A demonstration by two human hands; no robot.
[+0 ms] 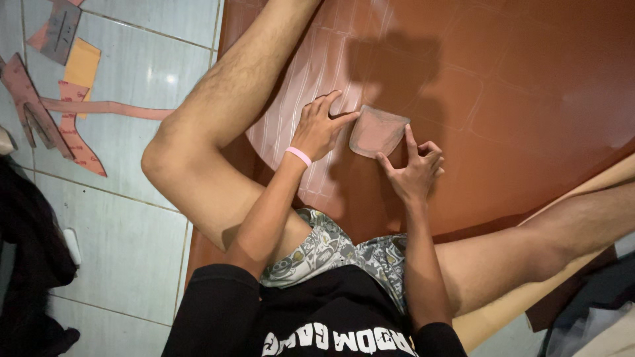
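A small pocket-shaped cardboard template (377, 131) lies flat on a large reddish-brown sheet of leather-like material (529, 99) spread on the floor. My left hand (321, 125), with a pink wristband, presses its fingertips against the template's left edge. At the template's lower right corner is my right hand (415, 168), index finger extended along the edge and thumb touching the bottom. Neither hand grips anything. Faint traced outlines show on the sheet around the template.
I sit on the floor with bare legs spread either side of the sheet, the left knee (165, 158) raised. Several pink and yellow paper pattern pieces (66, 86) lie on the pale tiled floor at the left. Dark cloth (26, 264) sits at the lower left.
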